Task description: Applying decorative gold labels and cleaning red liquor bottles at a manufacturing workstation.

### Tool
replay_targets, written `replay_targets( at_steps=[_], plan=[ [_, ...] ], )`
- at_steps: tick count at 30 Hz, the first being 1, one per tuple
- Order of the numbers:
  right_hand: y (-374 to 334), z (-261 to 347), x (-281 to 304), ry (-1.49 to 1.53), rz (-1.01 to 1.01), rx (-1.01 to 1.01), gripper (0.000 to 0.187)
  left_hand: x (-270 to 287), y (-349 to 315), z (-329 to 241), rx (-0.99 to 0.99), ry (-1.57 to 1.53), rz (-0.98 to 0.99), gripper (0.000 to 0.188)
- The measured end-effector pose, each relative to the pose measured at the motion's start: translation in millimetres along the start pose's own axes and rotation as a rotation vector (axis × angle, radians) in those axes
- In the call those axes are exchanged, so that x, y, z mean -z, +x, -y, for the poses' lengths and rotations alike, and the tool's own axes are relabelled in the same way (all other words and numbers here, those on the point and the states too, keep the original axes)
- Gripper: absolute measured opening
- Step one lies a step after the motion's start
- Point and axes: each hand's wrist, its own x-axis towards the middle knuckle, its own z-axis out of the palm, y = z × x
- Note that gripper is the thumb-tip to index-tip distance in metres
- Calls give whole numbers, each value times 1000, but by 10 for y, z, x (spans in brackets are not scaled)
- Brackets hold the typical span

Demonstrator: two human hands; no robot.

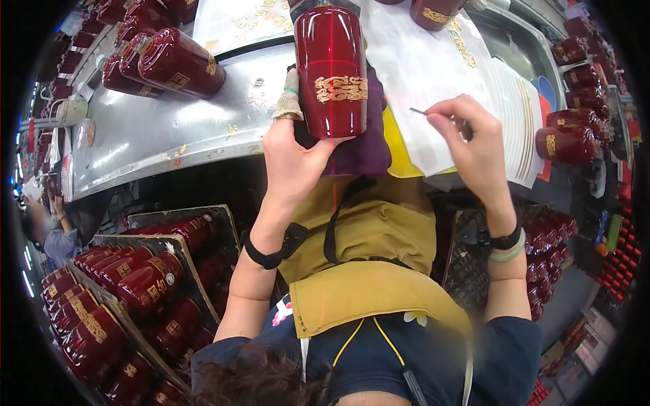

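A glossy dark-red bottle (332, 57) with raised gold lettering lies on a folded purple cloth (369, 145) at the table's near edge. Red light lines cross its surface. My left hand (291, 152) grips it at the base and left side, thumb along the bottom end; a pale finger cover wraps one finger. Right of the bottle, above white sheets, my right hand (467, 128) is closed in a pinch. A thin dark tool (417, 110) sticks out from its fingertips toward the bottle; most of it is hidden by the fingers.
Dark-red bottles (183, 64) stand at the metal table's (122, 135) back left. White sheets with gold letter pieces (464, 44) cover the right side, beside a fanned paper stack (518, 115). Crates (179, 237) of bottles flank my lap. Another person (57, 237) is at far left.
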Motion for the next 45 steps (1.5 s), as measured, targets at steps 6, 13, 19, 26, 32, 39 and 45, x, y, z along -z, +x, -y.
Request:
replay_targets(
  at_steps=[6,13,19,26,32,39,45],
  plan=[
    [-54,425,-430,302,70,-1,9,105,-69,25,4,-88,102,95],
    [2,464,-651,335,59,-59,10,49,-178,-83,202,-658,92,72],
    [3,499,-713,302,13,-7,14,-22,-201,-60,169,-496,42,70],
    [-22,384,-639,341,26,-154,15,-4,-208,-59,202,-618,70,67],
    [-33,378,-671,326,21,-141,16,-16,-209,-78,203,-610,62,67],
    [-41,356,-691,342,32,-170,16,-34,-215,-58,195,-607,65,67],
    [-43,354,-699,352,41,-182,16,-35,-228,-20,195,-619,54,67]
  ],
)
